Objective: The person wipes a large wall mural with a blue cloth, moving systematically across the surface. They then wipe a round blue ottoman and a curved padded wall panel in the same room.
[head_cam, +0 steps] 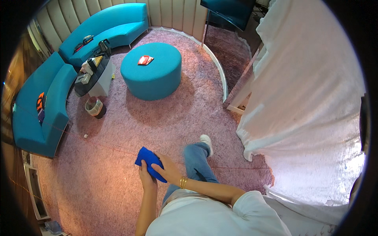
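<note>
A folded bright blue cloth (147, 159) is held in front of my body, above the carpet. My left hand (146, 177) grips it from the near left side, thumb against its face. From the right, my right hand (169, 170) presses on the same cloth with thumb and fingers. Gold bangles (183, 182) circle my right wrist. The cloth's underside and some of my fingertips are hidden.
A round teal ottoman (153, 85) bears red packets (144, 60). Curved teal sofas (56, 118), a dark-topped table (94, 78) and a lined waste bin (95, 108) stand left. A thin red cord (109, 147) crosses the pinkish carpet (118, 188). White fabric (298, 88) hangs right.
</note>
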The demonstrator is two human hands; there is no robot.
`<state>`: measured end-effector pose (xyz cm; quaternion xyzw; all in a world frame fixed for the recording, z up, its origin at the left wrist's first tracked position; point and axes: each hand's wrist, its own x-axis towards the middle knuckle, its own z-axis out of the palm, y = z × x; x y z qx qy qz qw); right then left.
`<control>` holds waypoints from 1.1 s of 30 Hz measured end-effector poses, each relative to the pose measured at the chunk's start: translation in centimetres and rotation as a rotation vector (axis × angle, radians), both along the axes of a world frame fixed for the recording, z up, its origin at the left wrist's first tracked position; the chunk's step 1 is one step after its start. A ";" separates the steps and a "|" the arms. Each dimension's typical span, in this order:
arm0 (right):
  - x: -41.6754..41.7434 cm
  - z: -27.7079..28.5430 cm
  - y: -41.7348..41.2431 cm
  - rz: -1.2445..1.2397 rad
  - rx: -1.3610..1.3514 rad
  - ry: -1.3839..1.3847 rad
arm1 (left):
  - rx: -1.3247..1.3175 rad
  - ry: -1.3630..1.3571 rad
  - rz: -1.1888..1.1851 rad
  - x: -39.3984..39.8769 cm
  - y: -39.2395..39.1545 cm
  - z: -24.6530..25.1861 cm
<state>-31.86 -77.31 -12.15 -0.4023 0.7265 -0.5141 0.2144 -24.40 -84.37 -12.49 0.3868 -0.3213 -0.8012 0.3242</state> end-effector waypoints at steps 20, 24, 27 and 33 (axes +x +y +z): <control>-35.5 -1.2 2.1 -0.078 0.105 -0.026 | -0.098 -0.127 -0.199 -36.1 -0.3 -3.5; -40.7 1.1 3.2 -0.182 0.038 -0.103 | -0.233 -0.120 -0.298 -42.2 1.7 -0.5; -42.0 -0.9 4.0 -0.297 0.003 -0.033 | -0.193 -0.148 -0.440 -45.1 2.3 -0.4; -43.7 -1.1 4.1 -0.386 -0.032 -0.083 | -0.183 -0.111 -0.423 -48.2 2.6 0.0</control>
